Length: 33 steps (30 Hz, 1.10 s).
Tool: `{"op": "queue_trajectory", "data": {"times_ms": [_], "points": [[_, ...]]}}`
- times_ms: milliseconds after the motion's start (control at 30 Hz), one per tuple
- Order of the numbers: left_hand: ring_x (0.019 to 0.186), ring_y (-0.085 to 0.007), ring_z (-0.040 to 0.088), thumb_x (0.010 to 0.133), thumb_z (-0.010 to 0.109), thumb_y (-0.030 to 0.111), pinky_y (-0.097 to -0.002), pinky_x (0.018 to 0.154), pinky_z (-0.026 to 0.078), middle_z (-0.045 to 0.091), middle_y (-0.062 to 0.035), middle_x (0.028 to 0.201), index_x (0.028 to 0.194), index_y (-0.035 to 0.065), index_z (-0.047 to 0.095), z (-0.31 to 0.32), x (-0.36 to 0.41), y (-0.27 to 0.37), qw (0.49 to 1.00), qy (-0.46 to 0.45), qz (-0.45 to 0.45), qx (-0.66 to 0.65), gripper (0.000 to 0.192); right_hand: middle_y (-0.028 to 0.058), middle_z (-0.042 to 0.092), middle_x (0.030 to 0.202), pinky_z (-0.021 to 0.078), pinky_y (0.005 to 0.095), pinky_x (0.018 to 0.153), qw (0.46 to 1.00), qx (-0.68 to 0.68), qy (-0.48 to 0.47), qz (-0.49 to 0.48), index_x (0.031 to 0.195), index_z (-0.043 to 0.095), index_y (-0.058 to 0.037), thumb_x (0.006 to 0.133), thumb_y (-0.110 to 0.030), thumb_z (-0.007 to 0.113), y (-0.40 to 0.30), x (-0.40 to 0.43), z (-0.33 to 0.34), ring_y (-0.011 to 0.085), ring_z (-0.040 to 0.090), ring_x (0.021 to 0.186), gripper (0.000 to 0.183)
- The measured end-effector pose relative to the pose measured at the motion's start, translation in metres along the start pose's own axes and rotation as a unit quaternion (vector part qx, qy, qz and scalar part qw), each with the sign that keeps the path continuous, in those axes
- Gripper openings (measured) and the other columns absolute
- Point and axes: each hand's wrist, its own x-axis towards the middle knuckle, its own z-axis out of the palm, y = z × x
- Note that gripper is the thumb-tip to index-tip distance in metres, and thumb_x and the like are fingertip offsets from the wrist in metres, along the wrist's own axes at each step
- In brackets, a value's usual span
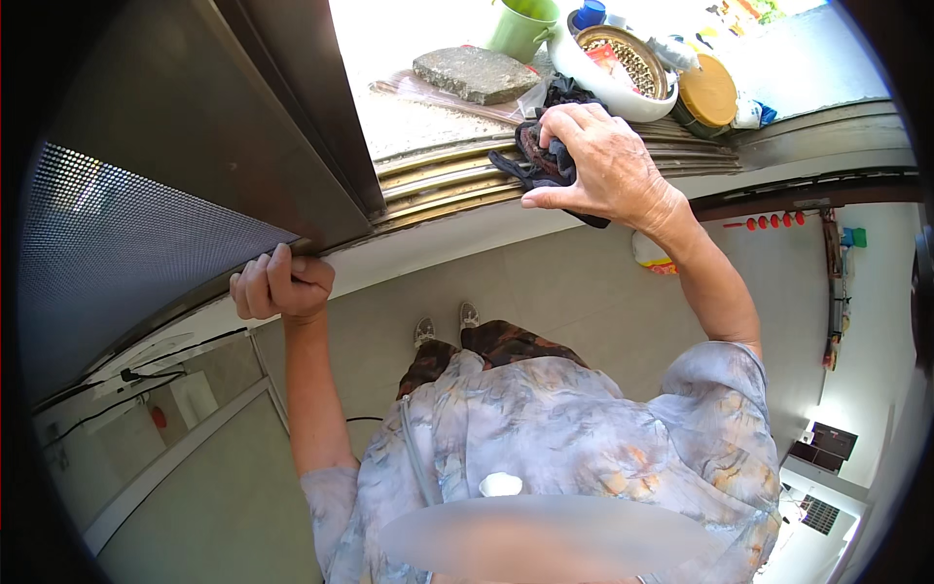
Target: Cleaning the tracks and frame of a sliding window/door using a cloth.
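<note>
My right hand grips a crumpled dark cloth against the metal window track. Its thumb is spread to the left, and part of the cloth hangs over the inner edge of the sill. My left hand is curled into a fist by the lower edge of the dark window frame, next to the mesh screen. No object shows in its fingers, though the palm side is hidden.
Beyond the track are a stone slab, a green bucket, a white bowl-shaped container with a patterned round item inside, and a tub with a yellow lid. Below the sill, a white packet shows near the tiled floor.
</note>
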Motion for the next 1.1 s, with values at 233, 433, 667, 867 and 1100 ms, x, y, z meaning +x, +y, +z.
{"op": "queue_trajectory", "data": {"times_ms": [233, 433, 667, 867, 1100], "points": [[0.083, -0.0167, 0.050, 0.091, 0.051, 0.017, -0.0348, 0.076, 0.039, 0.047, -0.0021, 0.102, 0.098, 0.0126, 0.059, 0.001, -0.003, 0.000, 1.000, 0.011, -0.006, 0.007, 0.012, 0.0078, 0.062, 0.107, 0.0497, 0.0416, 0.086, 0.997, -0.034, -0.062, -0.043, 0.120, 0.056, -0.0102, 0.081, -0.052, 0.073, -0.007, 0.003, -0.002, 0.0275, 0.058, 0.102, 0.060], [0.084, -0.0169, 0.048, 0.091, 0.050, 0.017, -0.0352, 0.076, 0.039, 0.046, -0.0018, 0.102, 0.098, 0.0130, 0.059, 0.000, -0.001, 0.000, 1.000, 0.001, -0.007, -0.007, 0.012, 0.0080, 0.063, 0.120, 0.0487, 0.0408, 0.093, 0.990, -0.011, -0.070, -0.118, 0.135, 0.055, -0.0126, 0.084, -0.030, 0.075, 0.002, -0.001, -0.006, 0.0279, 0.058, 0.111, 0.058], [0.085, -0.0173, 0.047, 0.091, 0.050, 0.017, -0.0351, 0.076, 0.039, 0.045, -0.0021, 0.105, 0.098, 0.0130, 0.059, -0.001, 0.000, 0.000, 1.000, -0.009, -0.005, -0.005, 0.013, 0.0068, 0.068, 0.111, 0.0501, 0.0389, 0.095, 0.988, 0.083, -0.108, -0.077, 0.119, 0.064, -0.0115, 0.083, -0.009, 0.071, 0.026, -0.002, -0.018, 0.0279, 0.060, 0.105, 0.037], [0.083, -0.0168, 0.048, 0.091, 0.051, 0.016, -0.0362, 0.077, 0.040, 0.045, -0.0024, 0.107, 0.100, 0.0131, 0.059, -0.004, 0.002, 0.002, 1.000, -0.011, -0.008, -0.001, 0.012, 0.0076, 0.068, 0.102, 0.0511, 0.0404, 0.090, 0.993, 0.021, -0.105, -0.052, 0.110, 0.066, -0.0112, 0.084, -0.011, 0.070, 0.016, 0.007, -0.008, 0.0289, 0.062, 0.099, 0.026], [0.099, -0.0187, 0.044, 0.091, 0.052, 0.017, -0.0374, 0.088, 0.039, 0.044, -0.0032, 0.109, 0.102, 0.0135, 0.059, -0.001, -0.006, 0.000, 0.999, -0.028, -0.015, -0.035, 0.014, 0.0093, 0.067, 0.096, 0.0520, 0.0410, 0.087, 0.990, -0.024, -0.088, -0.105, 0.103, 0.065, -0.0095, 0.086, -0.010, 0.066, -0.009, 0.045, 0.010, 0.0285, 0.064, 0.098, 0.017]]}}
